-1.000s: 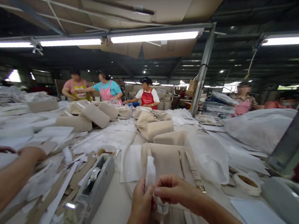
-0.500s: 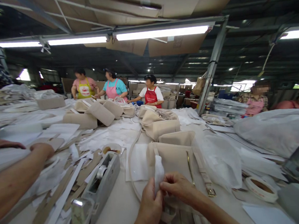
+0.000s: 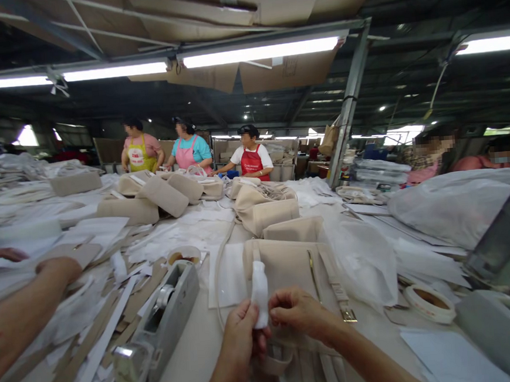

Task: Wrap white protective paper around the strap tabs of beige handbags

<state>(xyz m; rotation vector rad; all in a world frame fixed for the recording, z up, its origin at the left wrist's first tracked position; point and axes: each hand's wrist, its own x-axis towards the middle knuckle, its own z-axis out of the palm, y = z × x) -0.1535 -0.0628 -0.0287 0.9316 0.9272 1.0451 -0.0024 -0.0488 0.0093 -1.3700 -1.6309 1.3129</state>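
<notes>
My left hand (image 3: 243,327) is closed on a white foam wrap (image 3: 259,288) that stands upright around a beige strap. Just right of the wrap is my right hand (image 3: 297,311), its fingers curled together; whether they hold anything small cannot be made out. Beneath both hands lies a beige bag (image 3: 282,259) with a gold zipper (image 3: 313,272). A strap with a gold buckle (image 3: 348,314) runs along its right side. More beige strap loops hang below my hands, partly hidden by them.
A grey tape dispenser (image 3: 170,315) stands left, amid paper scraps. A co-worker's arms (image 3: 34,308) reach in at far left over a beige piece. Beige bags (image 3: 167,193) are piled behind. A tape roll (image 3: 429,304) and clear plastic (image 3: 361,259) lie right. Several people work beyond.
My right hand's fingers have come away from the white foam wrap, leaving a small gap. My left hand still grips it, lower down. The whole view has shifted slightly.
</notes>
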